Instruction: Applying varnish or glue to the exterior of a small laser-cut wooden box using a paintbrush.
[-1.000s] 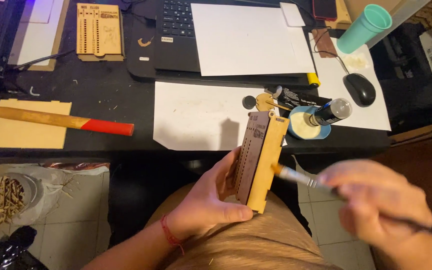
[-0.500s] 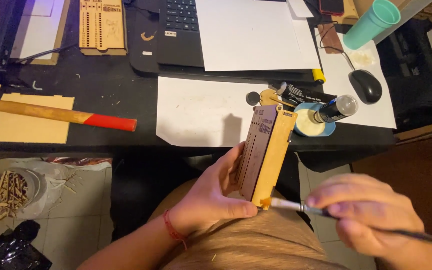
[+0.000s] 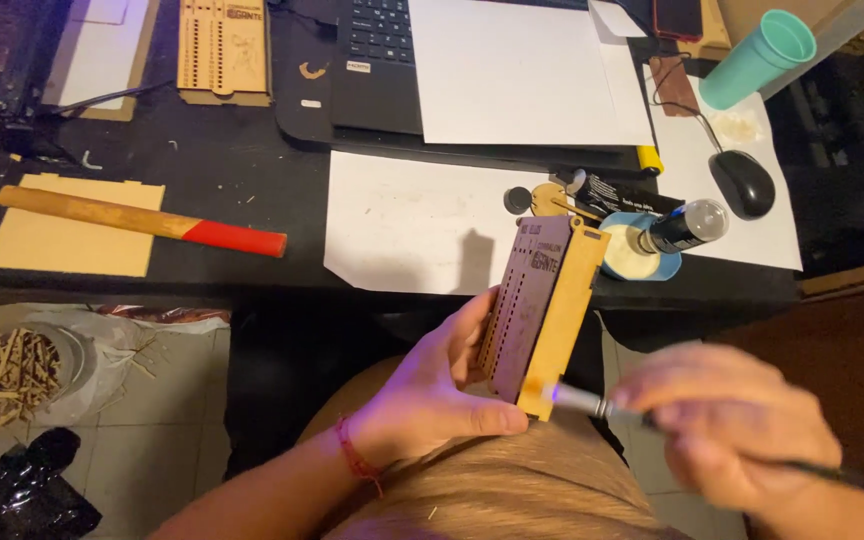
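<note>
Nearest, over the lap, the left hand (image 3: 432, 390) grips a flat laser-cut wooden box (image 3: 537, 315) upright, thumb under its lower edge. The right hand (image 3: 727, 425), blurred, is closed around a thin brush (image 3: 582, 400) whose tip touches the box's lower corner. To do this well, it seems wise to keep the box steady and stroke lightly along the pale edge. Beyond the hands, on the tabletop (image 3: 212, 160), a small blue pot (image 3: 632, 255) sits just past the box; farther left lies a red-tipped hammer (image 3: 142, 220).
</note>
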